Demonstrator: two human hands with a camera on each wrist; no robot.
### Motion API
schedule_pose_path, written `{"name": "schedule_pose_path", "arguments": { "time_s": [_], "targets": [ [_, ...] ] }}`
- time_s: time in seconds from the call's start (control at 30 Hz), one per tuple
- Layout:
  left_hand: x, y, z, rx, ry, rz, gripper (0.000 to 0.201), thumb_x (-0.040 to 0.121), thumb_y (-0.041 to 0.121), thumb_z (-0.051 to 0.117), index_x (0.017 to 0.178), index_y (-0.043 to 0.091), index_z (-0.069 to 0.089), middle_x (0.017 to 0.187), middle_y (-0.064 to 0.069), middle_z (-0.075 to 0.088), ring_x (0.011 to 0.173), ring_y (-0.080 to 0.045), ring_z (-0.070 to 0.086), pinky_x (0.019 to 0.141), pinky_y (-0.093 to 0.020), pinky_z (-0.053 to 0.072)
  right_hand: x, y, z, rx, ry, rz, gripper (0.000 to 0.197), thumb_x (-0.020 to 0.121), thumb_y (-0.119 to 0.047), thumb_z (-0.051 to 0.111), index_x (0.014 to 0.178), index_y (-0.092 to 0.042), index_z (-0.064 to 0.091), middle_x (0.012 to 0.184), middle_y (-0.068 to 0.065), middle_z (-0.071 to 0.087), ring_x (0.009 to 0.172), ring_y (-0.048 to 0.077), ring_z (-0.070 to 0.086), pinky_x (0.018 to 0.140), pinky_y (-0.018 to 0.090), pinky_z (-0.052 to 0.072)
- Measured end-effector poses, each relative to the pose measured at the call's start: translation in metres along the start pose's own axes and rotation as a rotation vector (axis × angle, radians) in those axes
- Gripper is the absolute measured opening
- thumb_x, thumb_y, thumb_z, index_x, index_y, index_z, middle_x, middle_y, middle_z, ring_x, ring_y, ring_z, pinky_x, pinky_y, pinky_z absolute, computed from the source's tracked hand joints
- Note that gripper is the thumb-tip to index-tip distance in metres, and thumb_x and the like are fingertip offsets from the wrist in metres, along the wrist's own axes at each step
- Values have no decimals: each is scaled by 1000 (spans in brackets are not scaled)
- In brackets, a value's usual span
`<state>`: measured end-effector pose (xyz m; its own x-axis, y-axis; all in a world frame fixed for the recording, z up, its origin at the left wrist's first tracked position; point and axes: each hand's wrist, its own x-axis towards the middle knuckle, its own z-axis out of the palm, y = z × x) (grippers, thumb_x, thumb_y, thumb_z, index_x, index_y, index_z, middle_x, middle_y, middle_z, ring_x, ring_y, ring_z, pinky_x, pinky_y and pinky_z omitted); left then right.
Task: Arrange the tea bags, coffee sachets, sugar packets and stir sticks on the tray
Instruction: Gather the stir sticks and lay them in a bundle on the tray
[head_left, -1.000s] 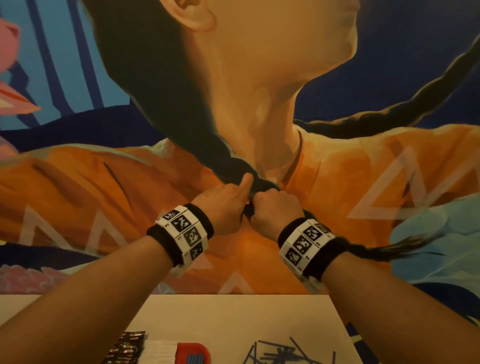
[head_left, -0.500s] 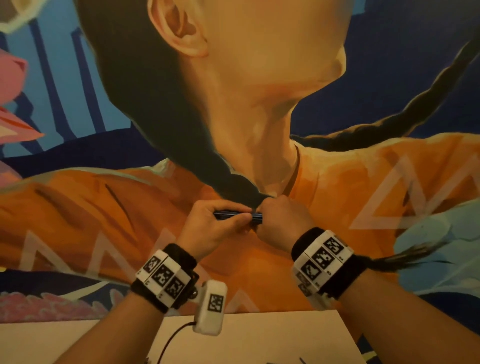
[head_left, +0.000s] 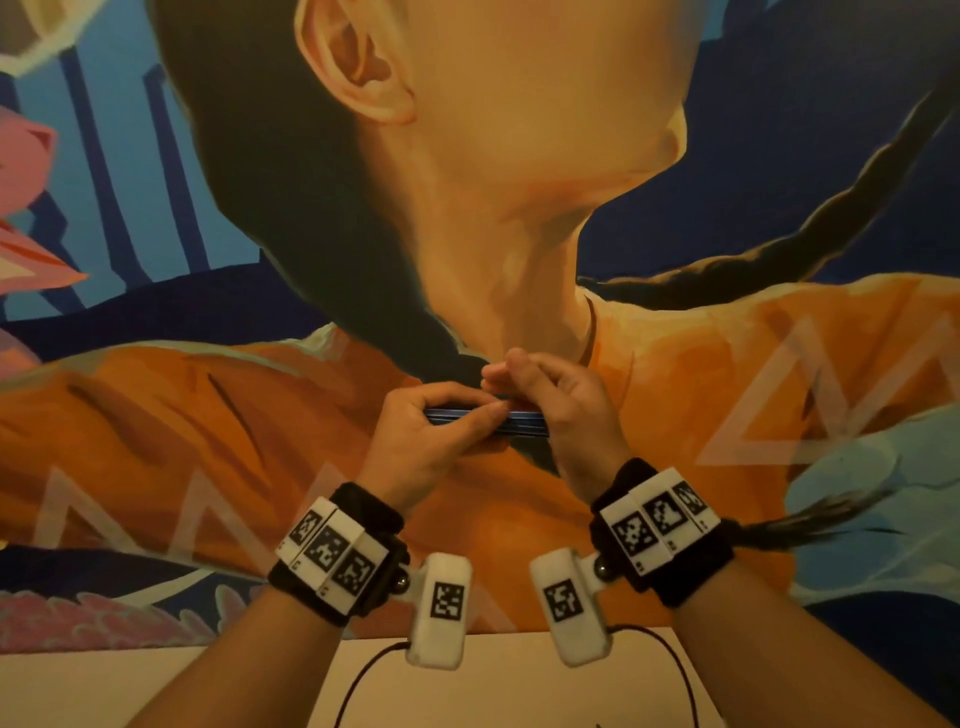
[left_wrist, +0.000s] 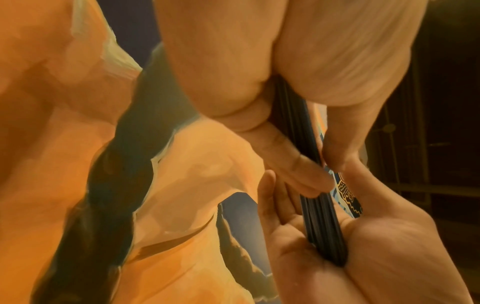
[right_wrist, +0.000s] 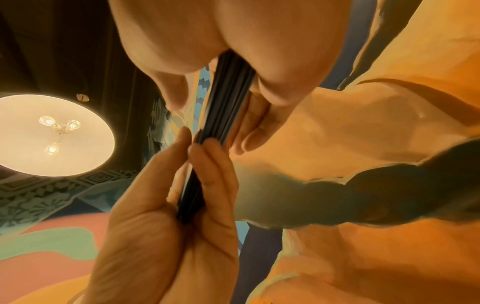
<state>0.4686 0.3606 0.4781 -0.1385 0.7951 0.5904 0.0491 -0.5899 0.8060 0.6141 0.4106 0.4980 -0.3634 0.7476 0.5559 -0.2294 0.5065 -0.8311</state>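
Observation:
A bundle of dark stir sticks (head_left: 522, 422) is held level in the air in front of a painted wall. My left hand (head_left: 480, 410) pinches its left part, thumb on top and fingers underneath. My right hand (head_left: 501, 373) holds the right end, which is tucked into the palm with the fingers lying along the sticks. The left wrist view shows the stir sticks (left_wrist: 320, 222) running between both palms. In the right wrist view the stir sticks (right_wrist: 221, 115) pass between the thumb and fingers of my right hand (right_wrist: 198, 138). The tray, tea bags, sachets and sugar packets are out of view.
The white table (head_left: 519, 686) shows only as a strip at the bottom of the head view, with a black cable (head_left: 363, 680) across it. A large mural wall (head_left: 156, 415) stands close behind the hands. A lit ceiling lamp (right_wrist: 52, 135) hangs overhead.
The view has tilted up, so the sachets and loose sticks on the table have dropped out of sight. The bundle has turned level and my hands have drawn apart along it.

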Motion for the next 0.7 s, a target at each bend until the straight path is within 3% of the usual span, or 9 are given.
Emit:
{"name": "schedule_pose_path", "arguments": {
  "time_s": [0.1, 0.17, 0.23, 0.3, 0.37, 0.43, 0.57, 0.67, 0.7],
  "targets": [
    [0, 1, -2, -2, 29, 11, 10, 78, 14, 74, 86, 9, 76, 84, -10, 75, 77, -26, 74, 67, -28, 59, 4, -1, -7, -78, -119, -21, 36, 83, -34, 70, 111, -11, 68, 106, 4, 72, 100, 15, 69, 91, 40, 56],
    [1, 5, -8, 67, 28, 25, 9, 78, 16, 73, 86, 11, 75, 84, -6, 75, 78, -20, 74, 67, -25, 58, 8, -7, -16, -339, -336, 11, 38, 81, -34, 77, 116, -22, 65, 109, -6, 70, 101, 6, 66, 89, 31, 55],
    [0, 9, -12, 163, 0, 48, 7, 81, 14, 73, 87, 10, 73, 81, -1, 76, 75, -14, 73, 66, -21, 56, 11, -15, -19, -668, -537, 64, 30, 81, -34, 77, 109, -27, 68, 98, -6, 71, 87, 8, 68, 80, 30, 57],
    [0, 12, -10, 209, -11, 76, 4, 84, 8, 71, 88, 5, 72, 79, 0, 75, 72, -12, 73, 64, -19, 56, 13, -22, -15, -942, -538, 118, 6, 88, -33, 69, 92, -29, 69, 80, -1, 70, 71, 16, 68, 67, 34, 59],
    [0, 11, -6, 195, 52, 88, 11, 89, 10, 68, 89, -1, 69, 78, -6, 73, 69, -16, 73, 61, -22, 57, 12, -24, -10, -1203, -427, 82, 14, 92, -37, 61, 79, -31, 63, 75, -2, 64, 68, 19, 63, 60, 35, 55],
    [1, 8, -3, 149, 146, 45, 24, 94, 21, 62, 88, -2, 66, 79, -17, 70, 63, -24, 69, 56, -30, 57, 10, -22, -10, -1328, -337, -11, 17, 93, -40, 56, 81, -31, 62, 74, -3, 60, 68, 18, 59, 59, 35, 52],
    [1, 4, 1, 22, 226, -58, 29, 99, 28, 58, 80, 6, 60, 66, -18, 57, 46, -17, 53, 41, -23, 44, 7, -15, -9, -1367, -294, -153, 16, 94, -35, 53, 89, -28, 67, 76, -3, 59, 72, 18, 57, 63, 34, 50],
    [1, 2, 1, -32, 212, -36, 27, 94, 29, 61, 79, 7, 57, 66, -19, 56, 46, -18, 53, 42, -22, 44, 3, -9, -15, -1060, -335, -159, 18, 89, -44, 66, 100, -30, 71, 82, -13, 63, 76, 6, 59, 70, 23, 50],
    [0, 2, 0, -40, 206, -20, 28, 92, 31, 61, 80, 6, 57, 68, -21, 57, 47, -20, 53, 43, -23, 46, 2, -7, -17, -908, -344, -145, 28, 83, -45, 73, 107, -31, 70, 87, -18, 64, 83, 1, 61, 74, 16, 49]
  ]
}}
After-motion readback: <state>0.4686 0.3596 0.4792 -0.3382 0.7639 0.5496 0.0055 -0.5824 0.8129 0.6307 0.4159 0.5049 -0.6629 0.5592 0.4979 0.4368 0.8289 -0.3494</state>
